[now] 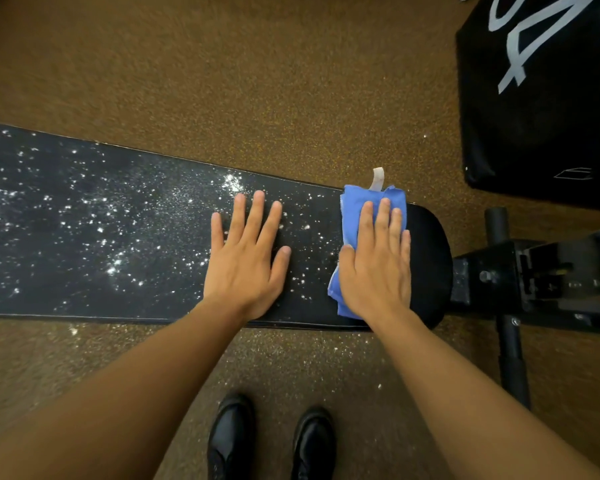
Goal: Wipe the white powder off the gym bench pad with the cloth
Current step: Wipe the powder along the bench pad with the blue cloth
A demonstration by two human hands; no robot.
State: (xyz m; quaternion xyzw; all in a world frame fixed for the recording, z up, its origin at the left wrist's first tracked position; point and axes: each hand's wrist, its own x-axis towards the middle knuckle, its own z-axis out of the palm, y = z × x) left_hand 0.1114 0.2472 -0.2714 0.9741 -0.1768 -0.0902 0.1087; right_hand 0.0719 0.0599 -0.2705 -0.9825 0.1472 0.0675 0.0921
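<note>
The gym bench pad (136,237) runs lengthwise from side to side in front of the person, and the blue cloth (355,216) sits at its rounded right end, pinned flat under the right hand (374,268), whose fingers lie straight and close together on the fabric, pressing rather than gripping. The left hand (245,258) rests just beside it on the bare pad, palm down with fingers spread, holding nothing. Almost all of the white powder (66,216) lies to the left of both hands, thickest well beyond the left hand, while the stretch to the right of the cloth looks dark and clean (so the wipe likely has to travel leftward along the pad's long axis, with the left hand in its path). The right hand is the one on the cloth; the left is nearer the powder. The pad's surface is dark and slightly textured. Below the hands, speckled brown floor (291,81) shows scattered powder near a pair of black shoes (271,441); right of the hands stand the bench's black metal frame (506,282) and a black padded block (541,116).
</note>
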